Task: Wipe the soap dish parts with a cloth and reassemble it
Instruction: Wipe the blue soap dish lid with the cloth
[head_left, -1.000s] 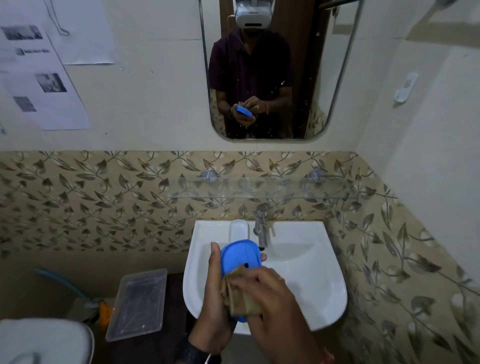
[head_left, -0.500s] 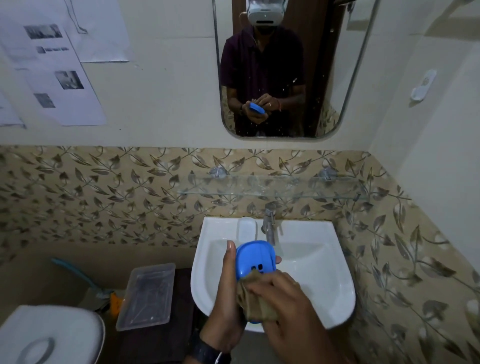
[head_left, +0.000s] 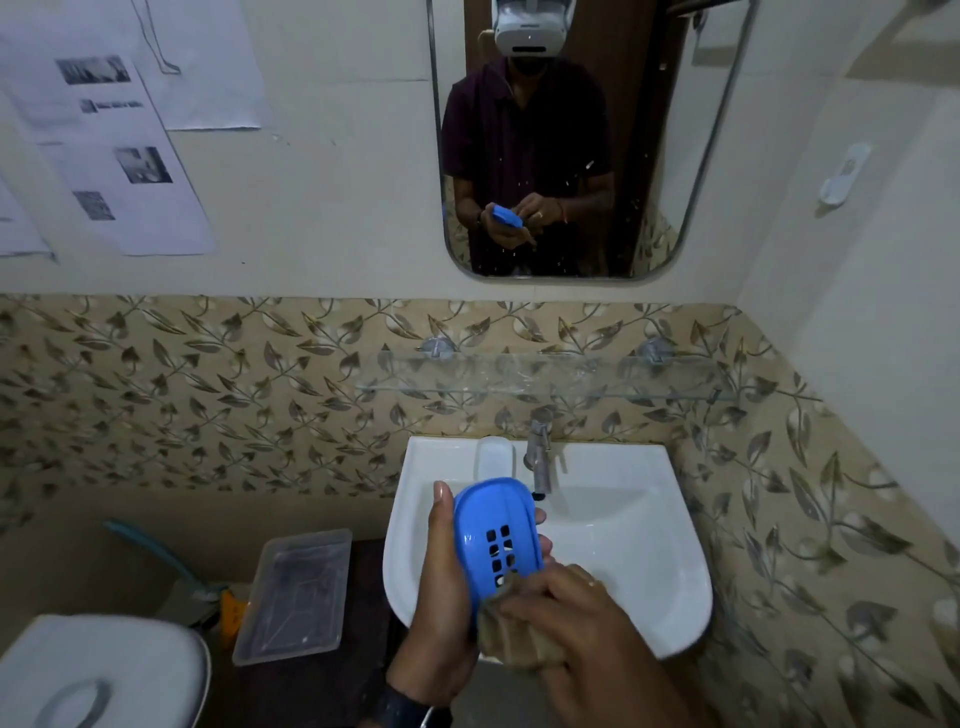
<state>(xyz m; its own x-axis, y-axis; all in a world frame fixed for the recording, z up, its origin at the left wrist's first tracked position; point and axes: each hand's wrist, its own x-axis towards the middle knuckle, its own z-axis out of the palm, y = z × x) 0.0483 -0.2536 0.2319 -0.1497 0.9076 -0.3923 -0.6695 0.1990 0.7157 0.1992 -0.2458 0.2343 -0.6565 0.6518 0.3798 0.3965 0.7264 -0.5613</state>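
- Left grip wraps the blue dish from behind, with the thumb straight up its left edge and the fingertips curling over its right edge.
- Right grip, just below and right of the left one, bunches a brown cloth in curled fingers and presses it against the dish's near end.
- Held in the left grip, the dish stands nearly upright, rounded end up and slotted face toward the camera. The lowest of its square holes meet the cloth's edge.
- Both grips hang over the front rim of a white sink, whose bowl spreads beyond and to the right of them.
- Beyond the dish's top and slightly right stands the tap.
- Just left of the tap, straight beyond the left grip, a white rounded piece lies on the sink ledge. What it is I cannot tell.
- Below the left grip, a dark band circles the wrist.
- Left of the left grip, a clear tray lies on a dark table. A toilet lid sits further left and nearer.
- Beyond and above both grips, a glass shelf spans the wall.
- Higher up, a mirror reflects the person holding the dish.
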